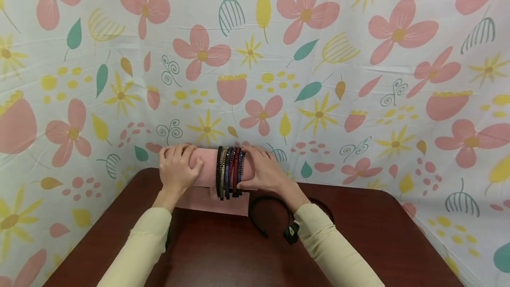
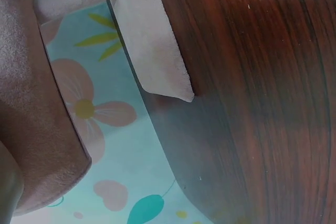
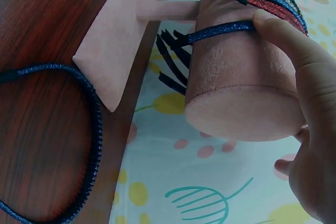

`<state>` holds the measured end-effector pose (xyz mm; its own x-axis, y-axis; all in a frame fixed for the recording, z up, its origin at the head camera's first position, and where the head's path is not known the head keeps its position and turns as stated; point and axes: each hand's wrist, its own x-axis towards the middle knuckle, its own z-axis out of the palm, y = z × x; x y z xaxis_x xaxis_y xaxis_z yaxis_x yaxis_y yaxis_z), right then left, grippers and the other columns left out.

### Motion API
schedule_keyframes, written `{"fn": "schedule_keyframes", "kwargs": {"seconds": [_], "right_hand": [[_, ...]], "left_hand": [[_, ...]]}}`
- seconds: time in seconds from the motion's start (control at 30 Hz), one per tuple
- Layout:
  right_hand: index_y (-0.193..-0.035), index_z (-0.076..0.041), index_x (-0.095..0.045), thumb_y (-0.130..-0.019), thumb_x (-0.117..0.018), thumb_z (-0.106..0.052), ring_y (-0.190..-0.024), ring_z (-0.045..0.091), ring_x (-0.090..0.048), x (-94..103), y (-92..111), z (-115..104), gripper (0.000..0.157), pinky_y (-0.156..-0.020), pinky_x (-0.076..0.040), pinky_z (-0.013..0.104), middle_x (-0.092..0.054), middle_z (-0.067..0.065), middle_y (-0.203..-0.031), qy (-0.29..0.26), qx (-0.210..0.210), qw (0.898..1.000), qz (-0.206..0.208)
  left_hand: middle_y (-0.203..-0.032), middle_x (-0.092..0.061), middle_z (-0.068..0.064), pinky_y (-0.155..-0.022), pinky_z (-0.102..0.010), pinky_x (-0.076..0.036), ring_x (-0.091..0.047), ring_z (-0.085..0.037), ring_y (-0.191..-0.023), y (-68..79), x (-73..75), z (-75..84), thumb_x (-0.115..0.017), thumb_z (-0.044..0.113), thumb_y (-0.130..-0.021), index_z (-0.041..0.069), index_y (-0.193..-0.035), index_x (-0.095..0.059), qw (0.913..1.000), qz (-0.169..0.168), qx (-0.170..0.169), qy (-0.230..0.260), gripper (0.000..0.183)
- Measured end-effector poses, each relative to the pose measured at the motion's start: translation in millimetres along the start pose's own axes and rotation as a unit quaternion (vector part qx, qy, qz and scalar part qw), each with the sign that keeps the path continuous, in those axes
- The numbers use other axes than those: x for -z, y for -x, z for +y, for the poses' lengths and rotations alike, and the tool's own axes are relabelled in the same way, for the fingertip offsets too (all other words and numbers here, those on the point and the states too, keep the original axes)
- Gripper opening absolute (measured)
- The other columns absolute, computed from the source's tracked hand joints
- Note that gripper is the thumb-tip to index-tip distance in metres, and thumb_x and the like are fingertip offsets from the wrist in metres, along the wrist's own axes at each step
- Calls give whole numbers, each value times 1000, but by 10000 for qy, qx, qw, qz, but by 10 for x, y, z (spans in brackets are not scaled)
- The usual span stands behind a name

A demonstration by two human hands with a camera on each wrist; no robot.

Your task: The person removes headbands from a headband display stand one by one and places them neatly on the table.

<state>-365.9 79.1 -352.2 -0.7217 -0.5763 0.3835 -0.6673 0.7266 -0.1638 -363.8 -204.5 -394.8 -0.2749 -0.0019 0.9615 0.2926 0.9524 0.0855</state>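
Note:
A pink headband stand point(image 1: 207, 167) has a thick padded roll on a short post over a flat base point(image 2: 152, 40). My left hand point(image 1: 177, 167) grips the roll's left end, fingers over the top and thumb in front. Several glittery headbands point(image 1: 229, 172) sit side by side around the roll's middle, in black, gold, blue and red. With my right hand point(image 1: 267, 169) I hold the outermost blue headband point(image 3: 220, 30), the thumb on its near side and the fingers over the top. That band sits slightly apart from the red headband point(image 3: 273, 10) in the right wrist view.
On the dark wooden table point(image 1: 223, 256), a dark blue glittery headband point(image 3: 94, 129) lies right of the stand, partly behind my right forearm. Near that wrist is a black headband ornament point(image 1: 291, 233). A flower-printed cloth point(image 1: 255, 56) hangs behind the table.

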Motion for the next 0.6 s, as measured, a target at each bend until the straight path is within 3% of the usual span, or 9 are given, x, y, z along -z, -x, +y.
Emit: {"fn": "schedule_keyframes", "kwargs": {"seconds": [0.17,0.37,0.6], "right_hand": [[-154,-17,-31,-69,-80,-61,-146,29,-35,12,5,8,107,-118,-25,60,-36,4,-159,-69,140,9998,108],[-154,-14,-30,-70,-80,-60,-150,32,-28,6,11,20,108,-118,-24,62,-29,6,-163,-135,190,9997,70],[-152,-14,-33,-69,-80,-59,-148,32,-31,25,22,44,105,-117,-26,62,-33,6,-161,-33,261,9995,177]], "left_hand": [[-101,-73,-9,-95,-57,-43,-65,-33,-96,5,4,2,-47,42,-87,13,-98,-75,10000,24,23,34,42],[-102,-73,-8,-97,-56,-42,-64,-33,-97,20,-9,-5,-47,43,-87,14,-99,-75,10000,-12,55,38,43],[-103,-72,-9,-99,-55,-41,-64,-33,-98,37,-15,-30,-46,44,-88,14,-101,-75,10000,-64,4,57,44]]}}
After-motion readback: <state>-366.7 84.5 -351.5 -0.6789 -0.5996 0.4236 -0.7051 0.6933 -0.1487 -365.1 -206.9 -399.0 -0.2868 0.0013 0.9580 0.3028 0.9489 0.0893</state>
